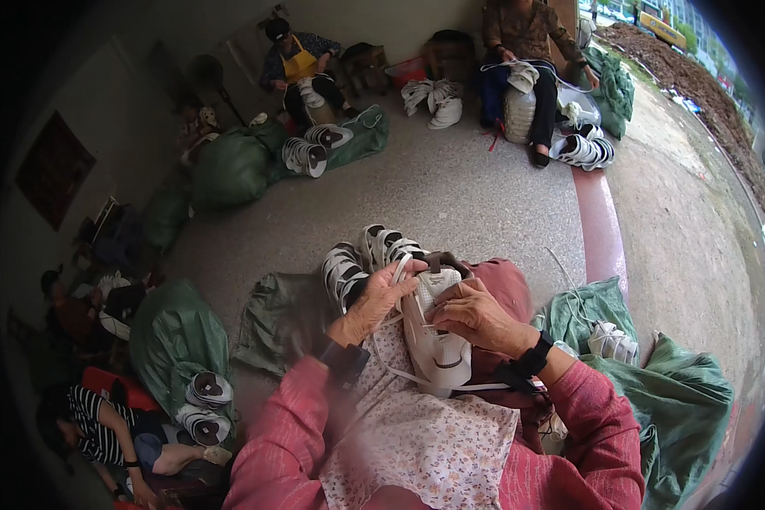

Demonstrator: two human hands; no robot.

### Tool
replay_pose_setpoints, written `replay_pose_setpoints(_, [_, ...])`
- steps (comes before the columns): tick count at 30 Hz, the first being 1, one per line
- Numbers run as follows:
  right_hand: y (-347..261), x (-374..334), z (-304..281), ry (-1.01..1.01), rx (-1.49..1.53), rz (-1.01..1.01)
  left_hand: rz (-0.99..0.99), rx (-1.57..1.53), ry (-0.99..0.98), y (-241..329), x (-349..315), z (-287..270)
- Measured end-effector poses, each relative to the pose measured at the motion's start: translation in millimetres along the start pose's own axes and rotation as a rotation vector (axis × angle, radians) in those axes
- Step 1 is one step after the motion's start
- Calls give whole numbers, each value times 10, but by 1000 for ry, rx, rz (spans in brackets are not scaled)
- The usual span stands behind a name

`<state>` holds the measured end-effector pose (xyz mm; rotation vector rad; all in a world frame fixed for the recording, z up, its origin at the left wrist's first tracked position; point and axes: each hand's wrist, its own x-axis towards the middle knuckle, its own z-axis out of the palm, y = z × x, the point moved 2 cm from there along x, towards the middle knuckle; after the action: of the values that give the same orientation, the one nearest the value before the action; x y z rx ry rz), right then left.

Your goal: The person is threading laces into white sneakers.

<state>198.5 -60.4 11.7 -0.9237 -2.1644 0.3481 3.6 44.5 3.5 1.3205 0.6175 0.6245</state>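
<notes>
A white shoe (438, 336) with a dark brown collar lies on my lap, its toe toward me. My left hand (376, 303) is at the shoe's left side, thumb and fingers closed on a white shoelace (404, 265) that loops up by the collar. Bent over the shoe's right side is my right hand (483, 316), its fingers pinched at the eyelets; what they grip is hidden. A loose length of lace hangs along the left of the shoe. Beneath it is a floral apron (425, 433).
Black-and-white shoes (343, 270) stand on the floor just beyond my left hand. Green sacks (178, 331) lie left, and another green sack (676, 399) with white shoes (612, 342) lies right. Several people sit around the room with shoes; a pink floor strip (599, 225) borders the outdoor ground.
</notes>
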Motion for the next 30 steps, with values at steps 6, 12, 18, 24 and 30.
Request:
replay_pose_setpoints(6, [19,-5,49,34,113,71,-34,440,8,81,135,28])
replay_pose_setpoints(12, [-6,-95,4,182,624,392,-24,245,-12,-32,26,-9])
replay_pose_setpoints(18, [-109,-277,-208,277,746,641,45,79,147,-85,-144,-26])
replay_pose_setpoints(24, [-168,-402,-44,160,258,446,122,296,85,-143,-474,230])
replay_pose_setpoints(30, [-203,-400,4,177,56,307,19,357,71,-210,-548,336])
